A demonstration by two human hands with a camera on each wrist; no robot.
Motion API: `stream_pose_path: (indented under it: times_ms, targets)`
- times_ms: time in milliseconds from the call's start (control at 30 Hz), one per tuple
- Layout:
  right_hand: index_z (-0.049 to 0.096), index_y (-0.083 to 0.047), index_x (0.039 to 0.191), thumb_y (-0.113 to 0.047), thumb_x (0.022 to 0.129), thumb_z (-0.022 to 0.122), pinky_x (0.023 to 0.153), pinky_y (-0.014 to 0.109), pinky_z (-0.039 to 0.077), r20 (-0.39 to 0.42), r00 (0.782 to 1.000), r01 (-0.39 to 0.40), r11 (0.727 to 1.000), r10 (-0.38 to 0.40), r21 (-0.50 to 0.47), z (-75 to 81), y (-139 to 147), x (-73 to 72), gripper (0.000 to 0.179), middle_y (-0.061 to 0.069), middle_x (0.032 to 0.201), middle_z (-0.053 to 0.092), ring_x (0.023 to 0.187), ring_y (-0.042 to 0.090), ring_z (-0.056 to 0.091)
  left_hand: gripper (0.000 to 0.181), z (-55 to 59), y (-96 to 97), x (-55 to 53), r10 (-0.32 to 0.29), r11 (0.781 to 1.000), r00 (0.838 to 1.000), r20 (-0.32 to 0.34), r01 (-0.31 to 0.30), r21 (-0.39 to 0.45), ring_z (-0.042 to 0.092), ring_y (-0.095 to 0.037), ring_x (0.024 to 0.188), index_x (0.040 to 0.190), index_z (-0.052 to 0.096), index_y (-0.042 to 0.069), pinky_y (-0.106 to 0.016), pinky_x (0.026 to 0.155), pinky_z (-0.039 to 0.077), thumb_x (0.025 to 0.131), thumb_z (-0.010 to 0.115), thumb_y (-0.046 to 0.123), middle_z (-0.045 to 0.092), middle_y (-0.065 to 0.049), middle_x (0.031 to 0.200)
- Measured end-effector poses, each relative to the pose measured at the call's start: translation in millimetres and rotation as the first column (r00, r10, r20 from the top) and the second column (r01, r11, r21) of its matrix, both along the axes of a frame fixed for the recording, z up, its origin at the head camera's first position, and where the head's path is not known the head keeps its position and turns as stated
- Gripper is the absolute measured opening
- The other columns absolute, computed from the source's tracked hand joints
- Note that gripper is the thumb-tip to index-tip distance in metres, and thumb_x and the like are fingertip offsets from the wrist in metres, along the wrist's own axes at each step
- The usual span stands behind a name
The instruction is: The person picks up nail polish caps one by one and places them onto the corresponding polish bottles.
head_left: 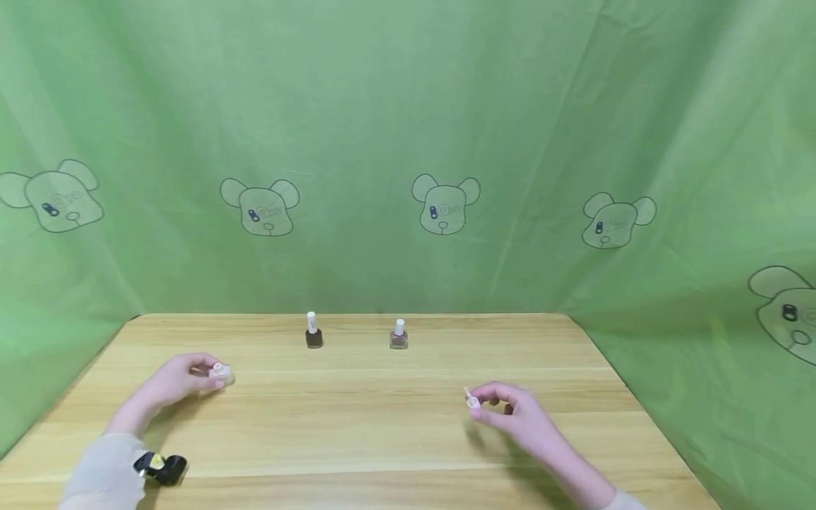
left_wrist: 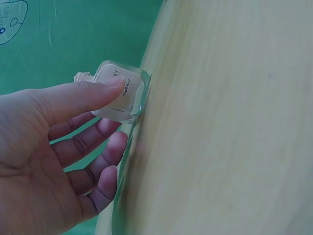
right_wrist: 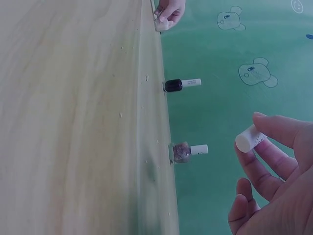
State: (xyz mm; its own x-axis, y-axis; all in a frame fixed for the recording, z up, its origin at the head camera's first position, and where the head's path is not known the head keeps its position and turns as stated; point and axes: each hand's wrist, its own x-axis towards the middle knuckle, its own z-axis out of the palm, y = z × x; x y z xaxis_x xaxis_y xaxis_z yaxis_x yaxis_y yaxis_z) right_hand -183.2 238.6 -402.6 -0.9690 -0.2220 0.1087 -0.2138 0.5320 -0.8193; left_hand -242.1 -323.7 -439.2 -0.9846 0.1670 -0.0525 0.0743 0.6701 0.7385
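Observation:
At the table's left side, my left hand [head_left: 181, 381] pinches a small clear nail polish bottle [left_wrist: 133, 97] with a pale label. Its neck has no cap on it, and the thumb lies across the label in the left wrist view. Over the right part of the table, my right hand [head_left: 515, 416] holds a white nail polish cap [right_wrist: 249, 139] between thumb and fingers. A thin tip sticks out of the cap in the head view. Two capped bottles stand between the hands toward the back: a dark nail polish [head_left: 314, 338] and a mauve nail polish [head_left: 399, 341].
The wooden table [head_left: 357, 418] ends at a green curtain [head_left: 357, 106] with bear-head outlines, which also hangs along both sides. A black device [head_left: 164, 469] is at the left wrist, beside the light sleeve [head_left: 105, 471].

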Motion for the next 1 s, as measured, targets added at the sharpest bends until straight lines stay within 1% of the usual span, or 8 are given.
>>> stream_pose_path:
  times_ms: [267, 367, 433, 567, 700, 800, 867, 1000]
  targets:
    - [0.070, -0.012, 0.107, -0.026, 0.083, 0.075, 0.076, 0.022, 0.041, 0.036, 0.999, -0.005, 1.000, 0.005, 0.007, -0.1, -7.3, -4.5, 0.029, 0.000, 0.108, 0.070, 0.097, 0.015, 0.051, 0.045, 0.3, 9.1, -0.4, -0.009, 1.000, 1.000, -0.016, 0.009, -0.005, 0.062, -0.018, 0.091, 0.115, 0.061, -0.005, -0.032, 0.080, 0.051, 0.082, 0.076, 0.022, 0.068, -0.015, 0.104]
    - [0.070, -0.012, 0.107, -0.027, 0.083, 0.075, 0.076, 0.022, 0.041, 0.037, 0.999, -0.017, 1.000, 0.017, 0.000, -0.8, -11.0, -7.8, 0.029, 0.000, 0.106, 0.069, 0.097, 0.017, 0.051, 0.043, 2.5, 14.4, -0.7, -0.008, 1.000, 1.000, -0.019, 0.008, -0.014, 0.062, -0.018, 0.091, 0.113, 0.063, -0.002, -0.032, 0.081, 0.050, 0.081, 0.077, 0.023, 0.069, -0.013, 0.104]
    - [0.070, -0.012, 0.106, -0.025, 0.082, 0.076, 0.074, 0.022, 0.041, 0.033, 0.999, -0.015, 1.000, 0.014, 0.002, -1.8, -13.7, -10.5, 0.028, 0.001, 0.104, 0.070, 0.096, 0.018, 0.052, 0.042, 4.6, 17.7, -1.4, -0.023, 0.999, 0.999, -0.039, 0.022, -0.025, 0.062, -0.018, 0.091, 0.113, 0.063, -0.002, -0.033, 0.080, 0.051, 0.081, 0.077, 0.023, 0.069, -0.014, 0.104]
    - [0.070, -0.013, 0.105, -0.023, 0.082, 0.076, 0.073, 0.022, 0.042, 0.024, 1.000, -0.001, 1.000, 0.000, 0.016, -3.4, -19.4, -17.0, 0.026, 0.001, 0.104, 0.070, 0.097, 0.023, 0.054, 0.040, 9.6, 27.5, -1.8, -0.030, 0.999, 0.998, -0.060, 0.029, -0.023, 0.062, -0.018, 0.089, 0.112, 0.064, -0.002, -0.030, 0.075, 0.053, 0.081, 0.076, 0.022, 0.068, -0.015, 0.103]
    - [0.071, -0.012, 0.103, -0.021, 0.082, 0.076, 0.076, 0.023, 0.042, 0.018, 1.000, -0.005, 1.000, 0.005, 0.010, -3.9, -24.6, -22.3, 0.024, 0.002, 0.108, 0.070, 0.101, 0.029, 0.054, 0.039, 15.1, 41.8, -0.3, -0.027, 1.000, 0.998, -0.060, 0.026, -0.009, 0.061, -0.018, 0.087, 0.111, 0.065, -0.001, -0.027, 0.069, 0.054, 0.081, 0.077, 0.021, 0.068, -0.014, 0.102]
    - [0.071, -0.012, 0.103, -0.020, 0.082, 0.076, 0.075, 0.023, 0.042, 0.010, 1.000, -0.022, 1.000, 0.022, 0.001, -3.2, -28.3, -24.7, 0.023, 0.003, 0.108, 0.070, 0.099, 0.026, 0.054, 0.039, 19.6, 54.3, 1.1, -0.027, 1.000, 0.998, -0.063, 0.027, 0.010, 0.061, -0.017, 0.086, 0.111, 0.065, 0.000, -0.026, 0.068, 0.054, 0.081, 0.077, 0.021, 0.068, -0.014, 0.102]
    - [0.072, -0.012, 0.103, -0.020, 0.082, 0.076, 0.074, 0.022, 0.042, 0.007, 1.000, -0.031, 1.000, 0.031, -0.007, -2.5, -30.8, -25.6, 0.023, 0.004, 0.107, 0.070, 0.097, 0.023, 0.053, 0.039, 22.9, 63.2, 2.0, -0.027, 0.999, 0.997, -0.077, 0.029, 0.016, 0.062, -0.017, 0.087, 0.111, 0.065, 0.000, -0.025, 0.069, 0.054, 0.081, 0.077, 0.022, 0.068, -0.013, 0.102]
    - [0.072, -0.012, 0.102, -0.021, 0.080, 0.077, 0.073, 0.023, 0.042, 0.015, 0.999, -0.040, 0.999, 0.040, -0.025, -1.3, -36.3, -26.8, 0.024, 0.004, 0.105, 0.070, 0.096, 0.022, 0.053, 0.042, 30.0, 79.6, 4.4, -0.034, 0.998, 0.993, -0.110, 0.039, 0.043, 0.065, -0.019, 0.089, 0.113, 0.064, 0.000, -0.028, 0.074, 0.055, 0.081, 0.077, 0.023, 0.069, -0.014, 0.103]
